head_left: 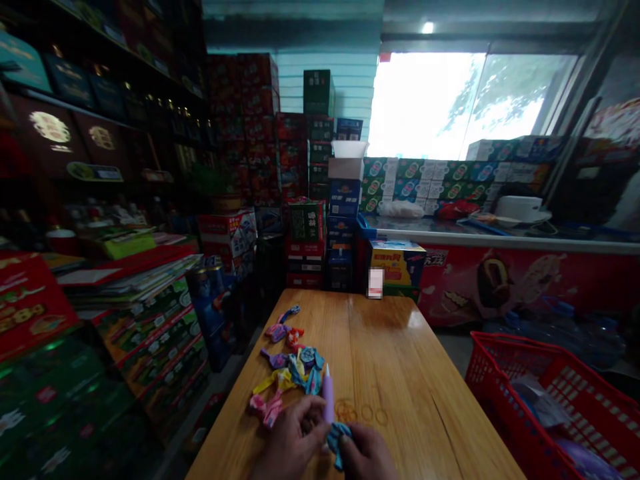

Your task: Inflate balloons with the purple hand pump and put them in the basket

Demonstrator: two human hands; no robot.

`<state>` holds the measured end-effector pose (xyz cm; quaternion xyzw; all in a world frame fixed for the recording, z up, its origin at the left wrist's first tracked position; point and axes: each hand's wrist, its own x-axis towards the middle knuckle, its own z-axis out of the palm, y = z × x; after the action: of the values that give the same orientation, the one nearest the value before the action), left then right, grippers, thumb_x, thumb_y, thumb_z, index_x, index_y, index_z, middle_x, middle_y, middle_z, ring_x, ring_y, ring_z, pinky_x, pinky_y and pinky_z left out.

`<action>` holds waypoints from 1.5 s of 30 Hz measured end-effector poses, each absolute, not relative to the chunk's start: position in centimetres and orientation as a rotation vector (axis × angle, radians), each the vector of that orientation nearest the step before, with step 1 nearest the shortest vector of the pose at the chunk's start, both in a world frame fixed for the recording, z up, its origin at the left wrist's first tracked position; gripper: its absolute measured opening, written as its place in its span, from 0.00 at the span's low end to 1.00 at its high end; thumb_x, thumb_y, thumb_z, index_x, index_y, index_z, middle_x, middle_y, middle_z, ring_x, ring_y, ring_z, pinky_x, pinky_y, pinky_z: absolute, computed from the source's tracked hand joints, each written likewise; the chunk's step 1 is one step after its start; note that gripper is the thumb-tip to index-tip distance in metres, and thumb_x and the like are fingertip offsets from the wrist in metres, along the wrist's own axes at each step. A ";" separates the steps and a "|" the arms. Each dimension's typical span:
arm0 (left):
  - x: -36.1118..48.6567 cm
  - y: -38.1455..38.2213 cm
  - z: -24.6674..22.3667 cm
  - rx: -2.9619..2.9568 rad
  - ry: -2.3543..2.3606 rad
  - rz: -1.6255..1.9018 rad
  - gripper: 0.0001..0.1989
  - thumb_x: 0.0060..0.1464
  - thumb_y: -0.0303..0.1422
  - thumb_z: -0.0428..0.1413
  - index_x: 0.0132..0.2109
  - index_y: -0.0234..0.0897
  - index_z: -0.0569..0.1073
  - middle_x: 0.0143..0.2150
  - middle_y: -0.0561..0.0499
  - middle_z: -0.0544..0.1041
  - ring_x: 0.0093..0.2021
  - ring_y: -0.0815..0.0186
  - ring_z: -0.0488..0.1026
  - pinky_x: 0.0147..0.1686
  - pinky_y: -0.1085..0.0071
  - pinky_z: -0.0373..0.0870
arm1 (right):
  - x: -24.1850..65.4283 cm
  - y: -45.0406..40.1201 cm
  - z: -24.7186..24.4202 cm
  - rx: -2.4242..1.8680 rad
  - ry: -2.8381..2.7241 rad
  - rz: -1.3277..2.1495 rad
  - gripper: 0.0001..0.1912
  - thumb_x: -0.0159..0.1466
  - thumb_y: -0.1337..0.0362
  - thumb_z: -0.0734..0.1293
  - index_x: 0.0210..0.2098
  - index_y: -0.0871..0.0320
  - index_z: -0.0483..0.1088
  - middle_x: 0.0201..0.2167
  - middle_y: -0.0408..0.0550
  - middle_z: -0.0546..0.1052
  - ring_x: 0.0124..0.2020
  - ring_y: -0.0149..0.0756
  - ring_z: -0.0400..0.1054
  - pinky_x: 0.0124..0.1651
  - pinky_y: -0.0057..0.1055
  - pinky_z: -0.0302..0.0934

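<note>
A purple rod with a pale pointed tip (328, 397) stands roughly upright above the wooden table. My left hand (295, 437) is closed around its lower part, the thumb lying across it. Pinched in the fingers of my right hand (369, 455) is a blue patterned strip of cloth (339, 435), close against the rod's lower end. Whether the strip is fixed to the rod I cannot tell. Several knotted cloth strips, among them a pink one (267, 407), a yellow one (283, 380) and a light blue one (311, 363), lie left of the rod. Thin tan rings like rubber bands (346, 409) lie just beyond my right hand.
The wooden table (400, 360) stretches away ahead. A small white-and-pink card or box (375, 283) stands at its far edge. On the right is a red plastic basket (540, 360) with bags inside. Stacked cartons (145, 327) line the left side.
</note>
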<state>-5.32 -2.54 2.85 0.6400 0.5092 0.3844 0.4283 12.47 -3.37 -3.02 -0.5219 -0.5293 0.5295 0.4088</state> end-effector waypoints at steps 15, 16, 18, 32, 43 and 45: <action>-10.0 4.1 -3.0 2.043 1.731 0.791 0.08 0.52 0.30 0.54 0.38 0.36 0.76 0.40 0.44 0.74 0.42 0.57 0.71 0.44 0.63 0.64 | 14.2 -2.9 -2.2 -1.442 -1.250 1.425 0.23 0.55 0.43 0.67 0.27 0.59 0.67 0.18 0.43 0.68 0.20 0.29 0.62 0.23 0.25 0.51; -9.7 4.8 -3.1 2.059 1.734 0.819 0.08 0.52 0.30 0.54 0.37 0.36 0.76 0.39 0.44 0.74 0.42 0.57 0.71 0.45 0.62 0.64 | 14.2 -2.7 -2.3 -1.448 -1.246 1.428 0.23 0.55 0.43 0.67 0.27 0.59 0.67 0.18 0.43 0.68 0.20 0.29 0.63 0.22 0.25 0.51; -9.3 6.1 -3.0 2.096 1.727 0.903 0.07 0.53 0.30 0.54 0.37 0.36 0.77 0.40 0.43 0.75 0.44 0.55 0.71 0.47 0.60 0.65 | 14.3 -2.3 -2.6 -1.460 -1.242 1.422 0.23 0.55 0.43 0.67 0.27 0.59 0.67 0.18 0.42 0.68 0.20 0.29 0.63 0.22 0.25 0.51; -6.4 6.7 -0.2 2.022 1.625 1.400 0.09 0.59 0.35 0.53 0.40 0.38 0.76 0.45 0.42 0.78 0.50 0.53 0.73 0.56 0.55 0.64 | 15.7 -0.9 -2.3 -1.371 -1.050 1.400 0.13 0.53 0.55 0.67 0.27 0.58 0.65 0.22 0.43 0.71 0.24 0.30 0.65 0.26 0.25 0.56; -1.0 -1.6 -1.3 1.169 1.060 0.958 0.20 0.53 0.45 0.61 0.46 0.33 0.76 0.33 0.47 0.77 0.29 0.66 0.72 0.29 0.72 0.67 | 14.5 -3.1 -0.9 -1.368 -1.251 1.443 0.12 0.57 0.58 0.70 0.34 0.59 0.68 0.24 0.40 0.69 0.22 0.27 0.61 0.23 0.25 0.55; -1.1 -1.3 -1.4 1.189 1.093 1.036 0.16 0.54 0.44 0.61 0.38 0.33 0.77 0.32 0.47 0.77 0.32 0.65 0.73 0.33 0.71 0.68 | 14.5 -3.2 -0.8 -1.349 -1.323 1.395 0.14 0.56 0.58 0.73 0.36 0.58 0.69 0.28 0.42 0.72 0.26 0.29 0.64 0.26 0.26 0.58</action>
<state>-1.06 -1.33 -1.44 0.5075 0.4664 0.4421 0.5740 14.54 -3.22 -0.83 -0.5298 -0.5195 0.5479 0.3862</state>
